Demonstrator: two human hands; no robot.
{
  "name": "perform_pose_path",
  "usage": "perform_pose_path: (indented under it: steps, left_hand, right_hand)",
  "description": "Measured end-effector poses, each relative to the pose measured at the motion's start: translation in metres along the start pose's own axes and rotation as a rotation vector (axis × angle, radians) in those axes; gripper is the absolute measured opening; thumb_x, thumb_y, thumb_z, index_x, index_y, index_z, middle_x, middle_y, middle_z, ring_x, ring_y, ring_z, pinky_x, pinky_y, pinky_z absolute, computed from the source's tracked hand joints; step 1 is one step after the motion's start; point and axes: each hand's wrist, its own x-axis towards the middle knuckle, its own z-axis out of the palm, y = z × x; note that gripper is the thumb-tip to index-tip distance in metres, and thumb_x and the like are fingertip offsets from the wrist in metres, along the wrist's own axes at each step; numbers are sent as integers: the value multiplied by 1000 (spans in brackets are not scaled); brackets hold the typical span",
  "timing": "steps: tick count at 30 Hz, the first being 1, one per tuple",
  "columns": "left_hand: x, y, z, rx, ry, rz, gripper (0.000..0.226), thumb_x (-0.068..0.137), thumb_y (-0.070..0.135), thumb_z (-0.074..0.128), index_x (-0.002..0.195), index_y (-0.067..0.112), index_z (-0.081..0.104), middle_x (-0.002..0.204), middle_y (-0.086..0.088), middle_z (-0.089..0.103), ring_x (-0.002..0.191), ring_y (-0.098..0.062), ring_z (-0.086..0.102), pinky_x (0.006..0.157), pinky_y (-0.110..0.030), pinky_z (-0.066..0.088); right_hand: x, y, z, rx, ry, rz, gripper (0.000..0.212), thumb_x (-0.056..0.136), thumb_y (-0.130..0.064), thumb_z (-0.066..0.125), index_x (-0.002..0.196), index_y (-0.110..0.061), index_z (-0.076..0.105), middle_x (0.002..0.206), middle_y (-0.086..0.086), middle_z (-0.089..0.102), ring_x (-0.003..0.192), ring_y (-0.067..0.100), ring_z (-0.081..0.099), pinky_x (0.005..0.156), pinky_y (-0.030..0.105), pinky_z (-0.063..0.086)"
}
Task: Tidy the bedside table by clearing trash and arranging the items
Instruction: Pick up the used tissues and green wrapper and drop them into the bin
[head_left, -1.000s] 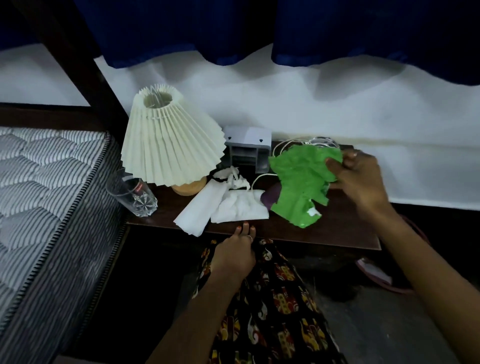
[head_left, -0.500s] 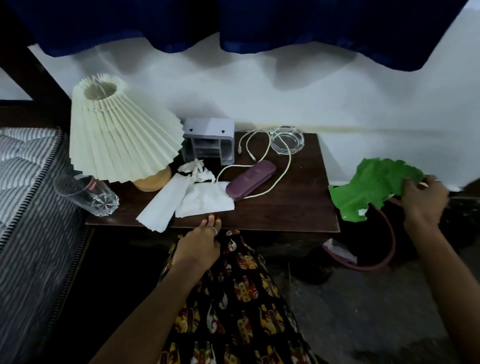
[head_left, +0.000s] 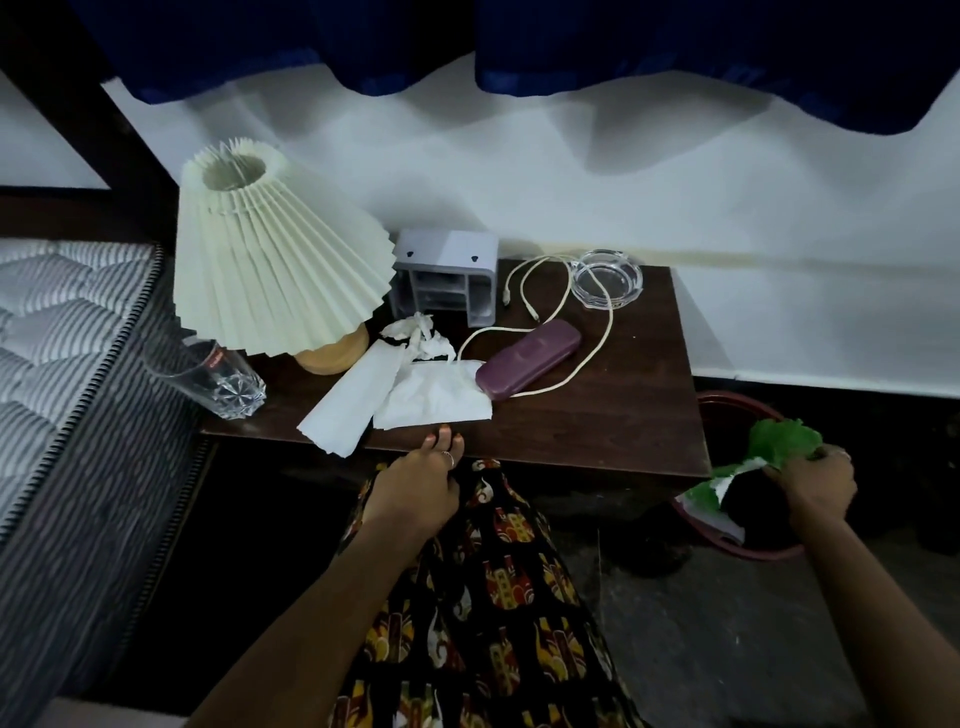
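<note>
Head view: right hand (head_left: 815, 480), fingers clamped on green wrapper (head_left: 779, 441), is lowering it into the red bin (head_left: 727, 545) beside the counter (head_left: 597, 415) for disposal. Left hand (head_left: 415, 491), fingers relaxed, is resting at counter edge near white tissues (head_left: 415, 400).

On the bedside table (head_left: 597, 415), the lamp (head_left: 270, 270) stands at the back left, with the drinking glass (head_left: 218, 384) in front of it at the table's left edge, beside the mattress (head_left: 62, 364). Right of the lamp sits the small organiser (head_left: 447, 280) against the wall, then the cable (head_left: 561, 332) looping forward, and the ashtray (head_left: 608, 280) at the back right. The tissues (head_left: 405, 395) lie along the front edge, with the case (head_left: 527, 358) just right of them, touching the cable. The left hand (head_left: 415, 488) rests at the front edge below the tissues. Off the table's right side, lower down, the right hand (head_left: 815, 483) holds the crumpled paper (head_left: 779, 441) over the bin (head_left: 727, 545) on the floor.
</note>
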Motion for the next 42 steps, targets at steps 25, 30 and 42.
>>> perform_pose_path:
  steps: [25,30,42]
  left_hand:
    - [-6,-1,-10,6,-38,41,54,96,21,40,148,23,28,159,1,19,141,-23,33,100,-42,42]
    - [-14,3,-19,0,1,-1,36,95,21,44,129,11,50,136,-13,53,112,-31,59,85,-40,49]
    - [-5,-2,-7,29,-30,57,55,97,23,39,150,21,22,160,0,14,141,-24,32,99,-42,42]
  right_hand:
    - [-217,-159,149,-414,-924,-1189,51,81,-27,70,127,-11,55,132,8,52,123,25,51,105,35,40]
    - [-247,-163,181,-707,-724,-1134,88,75,-57,66,143,-13,31,145,8,37,131,32,39,100,46,41]
    - [-229,-165,177,-316,-618,-971,31,83,-14,58,113,-21,59,108,10,68,102,31,62,82,42,53]
